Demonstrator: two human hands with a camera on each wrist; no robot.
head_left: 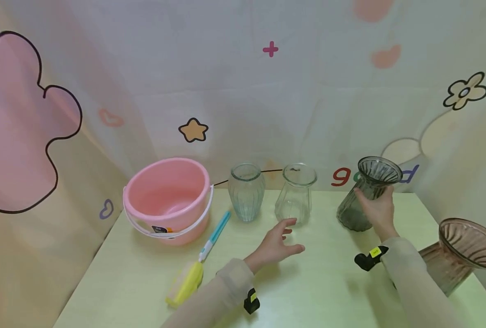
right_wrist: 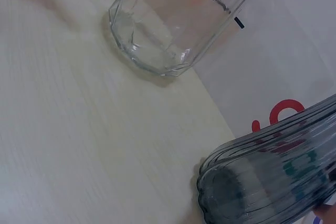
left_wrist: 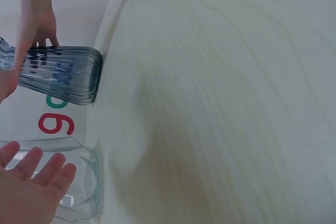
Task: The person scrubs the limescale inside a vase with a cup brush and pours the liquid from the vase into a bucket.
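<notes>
A dark grey ribbed glass vase [head_left: 368,191] stands tilted on the pale table [head_left: 317,291], and my right hand [head_left: 377,210] grips its neck and body. The same vase [left_wrist: 58,74] shows in the left wrist view and its base [right_wrist: 262,187] in the right wrist view. My left hand [head_left: 279,243] hovers open, fingers spread, just in front of a clear faceted glass vase [head_left: 295,195], not touching it. That clear vase [right_wrist: 173,19] also appears in the right wrist view, and beside my left hand [left_wrist: 31,187] in the left wrist view.
A ribbed pale blue glass vase [head_left: 246,191] stands left of the clear one. A pink bucket [head_left: 167,200] sits at the back left, with a yellow and blue brush [head_left: 195,264] in front of it. A brownish flared vase [head_left: 460,253] stands at the right edge.
</notes>
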